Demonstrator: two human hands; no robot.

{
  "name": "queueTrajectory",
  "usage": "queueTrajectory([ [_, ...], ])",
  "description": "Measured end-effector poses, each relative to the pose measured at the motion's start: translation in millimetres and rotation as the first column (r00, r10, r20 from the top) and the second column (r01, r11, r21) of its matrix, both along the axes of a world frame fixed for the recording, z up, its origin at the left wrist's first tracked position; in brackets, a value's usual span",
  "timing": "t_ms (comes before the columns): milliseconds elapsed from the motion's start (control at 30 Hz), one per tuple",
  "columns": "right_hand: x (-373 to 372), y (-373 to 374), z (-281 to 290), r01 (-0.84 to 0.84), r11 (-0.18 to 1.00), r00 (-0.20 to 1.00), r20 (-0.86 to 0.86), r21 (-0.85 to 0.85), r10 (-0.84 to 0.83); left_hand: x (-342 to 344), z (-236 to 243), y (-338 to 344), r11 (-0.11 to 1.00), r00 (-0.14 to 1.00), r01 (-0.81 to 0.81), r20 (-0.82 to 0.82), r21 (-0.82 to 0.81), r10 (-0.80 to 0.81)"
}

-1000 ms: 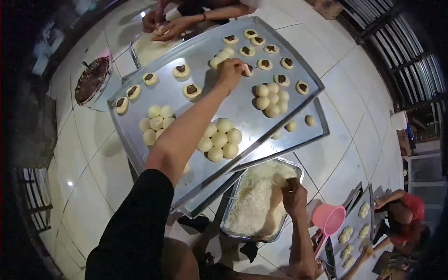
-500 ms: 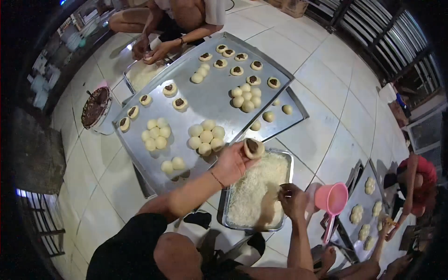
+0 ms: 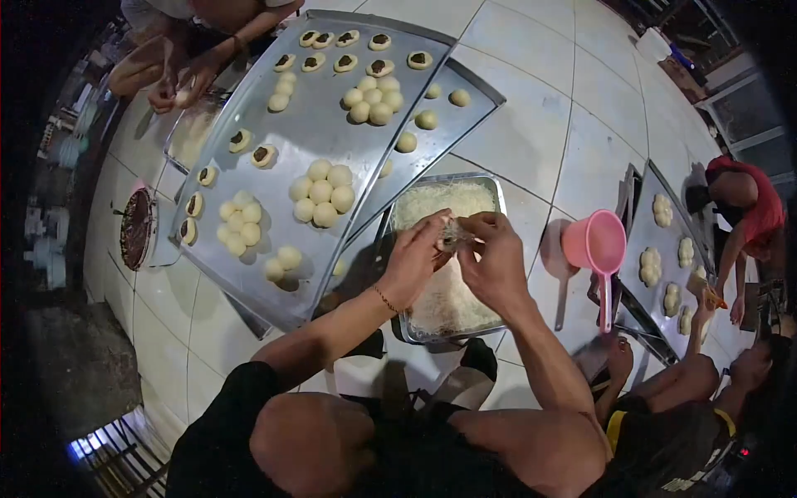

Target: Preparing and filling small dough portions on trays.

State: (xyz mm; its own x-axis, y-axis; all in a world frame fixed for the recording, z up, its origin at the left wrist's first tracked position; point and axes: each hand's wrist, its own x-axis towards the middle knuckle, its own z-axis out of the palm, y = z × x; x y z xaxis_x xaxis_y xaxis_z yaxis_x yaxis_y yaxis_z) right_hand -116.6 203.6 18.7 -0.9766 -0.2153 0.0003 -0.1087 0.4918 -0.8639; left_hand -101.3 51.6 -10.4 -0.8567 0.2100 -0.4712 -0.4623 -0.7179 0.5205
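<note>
Grip: left hand and right hand pinched shut together on dough piece. Beneath grip: tray of shredded coating. Risk: loosened fingers could drop dough, scattering shreds.

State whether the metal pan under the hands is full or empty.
Full: the metal pan is covered with white shreds nearly to its rim.

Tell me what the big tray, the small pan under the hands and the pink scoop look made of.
Big tray: likely sheet metal, dull grey, soft reflections, folded rim. Small pan: also metal by its shiny rim, filled with white shreds. Pink scoop: probably plastic, matte uniform colour, moulded handle. Both hands, left hand and right hand, hold a dough piece above the pan.
</note>
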Motion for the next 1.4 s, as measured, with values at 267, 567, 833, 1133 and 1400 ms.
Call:
queueTrajectory([
  [267, 8, -8, 22, 0.056, 0.997, 0.992, -0.107, -0.057, -0.062, 5, 7, -15, 0.993, 0.985, 0.063, -0.157, -0.102, -0.078],
  [567, 6, 6, 11, 0.045, 0.971, 0.975, 0.223, -0.234, 0.009, -6, 22, -14, 0.941, 0.976, 0.104, -0.149, -0.322, -0.159],
  [833, 7, -9, 36, -0.150, 0.988, 0.881, -0.450, 0.037, 0.150, 3, 56, -18, 0.242, 0.663, -0.096, -0.244, -0.965, -0.708],
  [1133, 22, 3, 42, -0.031, 0.951, 0.999, 0.023, -0.309, 0.039, -6, 67, -38, 0.483, 0.782, 0.190, -0.165, -0.855, -0.601],
  [1400, 16, -7, 59, 0.026, 0.933, 0.999, -0.023, -0.358, -0.036, 7, 52, -6, 0.648, 0.560, -0.472, -0.770, -0.599, -0.304],
])
